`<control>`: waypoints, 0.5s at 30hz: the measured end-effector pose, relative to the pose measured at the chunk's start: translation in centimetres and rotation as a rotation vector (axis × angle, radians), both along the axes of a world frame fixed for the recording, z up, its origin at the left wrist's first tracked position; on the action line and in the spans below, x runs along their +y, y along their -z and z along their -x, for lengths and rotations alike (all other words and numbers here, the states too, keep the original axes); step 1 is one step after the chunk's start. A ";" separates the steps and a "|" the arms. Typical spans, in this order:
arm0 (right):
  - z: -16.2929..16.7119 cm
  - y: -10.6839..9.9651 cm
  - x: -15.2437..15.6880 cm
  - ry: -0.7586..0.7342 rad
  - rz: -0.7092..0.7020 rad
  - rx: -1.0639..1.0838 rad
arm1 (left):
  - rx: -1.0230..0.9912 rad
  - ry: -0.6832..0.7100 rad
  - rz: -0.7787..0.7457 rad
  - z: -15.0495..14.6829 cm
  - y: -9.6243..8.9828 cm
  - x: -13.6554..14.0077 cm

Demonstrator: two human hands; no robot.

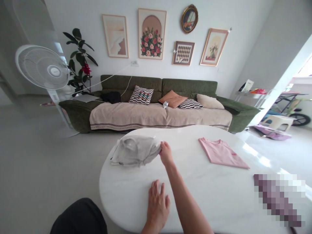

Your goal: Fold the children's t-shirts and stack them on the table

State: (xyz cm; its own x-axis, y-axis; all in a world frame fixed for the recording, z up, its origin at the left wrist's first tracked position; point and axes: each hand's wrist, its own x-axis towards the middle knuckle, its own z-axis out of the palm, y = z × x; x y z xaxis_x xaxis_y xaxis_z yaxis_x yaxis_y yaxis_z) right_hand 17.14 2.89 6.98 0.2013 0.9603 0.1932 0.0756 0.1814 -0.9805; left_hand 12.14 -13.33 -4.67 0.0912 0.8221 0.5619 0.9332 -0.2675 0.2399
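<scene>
A crumpled white garment (pixel 136 151) lies bunched on the left part of the white table (pixel 192 182). My right hand (pixel 166 152) pinches the garment's right end, its fingers closed on the cloth. My left hand (pixel 158 204) rests palm down on the table near the front, fingers stretched out, holding nothing. Farther right, a folded pink T-shirt (pixel 221 152) lies flat with its neckline toward the back. The exact kind of the white garment cannot be made out in its folds.
Behind the table stands a green sofa (pixel 190 86) with cushions and a beige cover. A white standing fan (pixel 44 70) is on the left. At the right edge is a blurred-out purple patch (pixel 275 198). A dark-clothed knee (pixel 79 217) shows at the lower left.
</scene>
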 end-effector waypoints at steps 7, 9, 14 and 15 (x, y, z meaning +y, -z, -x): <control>-15.4 1.3 -9.3 0.480 0.065 -0.036 | 0.032 0.015 0.023 0.0 -0.9 -0.1; -16.7 3.4 -13.0 0.564 0.027 -0.240 | 0.061 0.020 0.057 0.0 -1.3 0.0; -12.6 8.0 -17.6 0.149 -0.124 -0.780 | 0.056 0.063 0.001 0.4 -1.2 0.1; -11.3 8.6 -17.9 0.096 -0.133 -0.863 | 0.035 0.089 -0.015 0.5 -1.1 0.1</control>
State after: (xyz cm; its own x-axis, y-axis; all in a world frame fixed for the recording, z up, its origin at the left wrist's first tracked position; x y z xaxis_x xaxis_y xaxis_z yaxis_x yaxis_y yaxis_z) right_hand 28.39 -15.06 -1.66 0.0127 0.9055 0.4243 0.8016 0.2445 -0.5456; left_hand 11.64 -13.24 -3.59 0.1831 0.8016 0.5692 0.9136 -0.3526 0.2027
